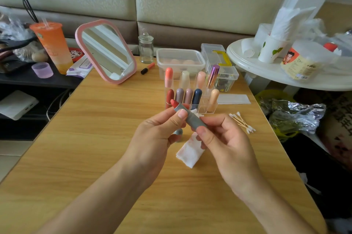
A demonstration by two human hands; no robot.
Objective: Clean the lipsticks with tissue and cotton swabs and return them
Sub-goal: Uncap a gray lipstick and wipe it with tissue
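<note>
Grey matte lipstick tube (190, 117) with the red bullet poking out at the upper-left end, held tilted just above the tabletop (99, 138), right in front of the clear acrylic lipstick organizer (192, 98). Left hand (152, 138) pinching the upper half, thumb pressed on the collar near the bullet; right hand (226, 142) closed around the base end. Looks like a twist grip, probably winding the bullet up or down, base turned one way while the top stays steady. Both grips firmly shut on the tube, nothing slack.

Crumpled white tissue with pinkish-red smears (189, 153) lying right underneath, handy for the next wipe and catching any crumbs. Small grey cap (178, 134), likely this tube's, half hidden under the left fingers, so hard to be sure. Loose bunch of white-tipped cotton swabs (242, 122) just right of the hands, within easy reach for the collar groove. Organizer mostly full of capped pastel tubes, with a free slot or so at the front, presumably where this one goes back.
</note>
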